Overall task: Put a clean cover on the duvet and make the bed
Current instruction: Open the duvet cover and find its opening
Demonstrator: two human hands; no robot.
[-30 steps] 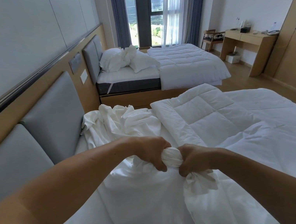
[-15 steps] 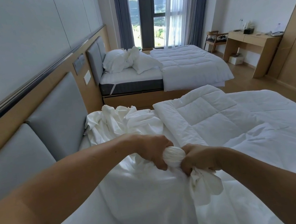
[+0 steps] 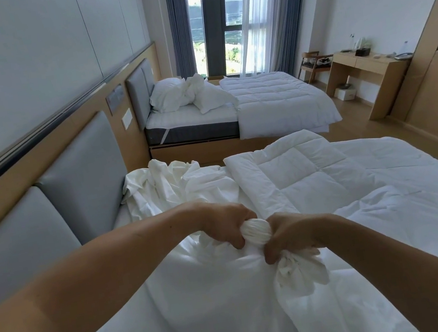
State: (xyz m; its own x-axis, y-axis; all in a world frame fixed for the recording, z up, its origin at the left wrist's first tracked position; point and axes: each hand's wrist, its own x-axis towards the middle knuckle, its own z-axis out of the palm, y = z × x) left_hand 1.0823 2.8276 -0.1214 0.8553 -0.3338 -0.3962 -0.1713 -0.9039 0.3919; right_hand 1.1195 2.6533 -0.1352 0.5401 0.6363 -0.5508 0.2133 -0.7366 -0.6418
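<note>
1. Little has moved in the last second. The left hand (image 3: 228,226) and the right hand (image 3: 290,236) stay close together over the bed, both clenched on one gathered part of the white cover (image 3: 204,297).
2. The one real difference is the loose tail (image 3: 300,270) of fabric under the right hand, which now hangs out longer and fuller than it did a second ago.
3. To my eye this means the person is still securing one corner of the cover, so the fitting is at an early stage and making the bed has not begun.
4. The left hand's fingers are curled round a tight round knob (image 3: 255,230) of bunched cloth, which bulges out between the two hands.
5. The right hand pinches the neck of the bunch just beside that knob, and the tail spills out below its fingers.
6. Whether a corner of the duvet (image 3: 313,173) is wrapped inside the knob, I cannot tell.
7. From the grip, the cover falls away below both hands towards the person in drawn folds. More of it lies crumpled beyond the left hand, up against the grey headboard (image 3: 78,171).
8. The quilted duvet lies uncovered beyond and to the right of the right hand, its folded-back edge near the hands.
</note>
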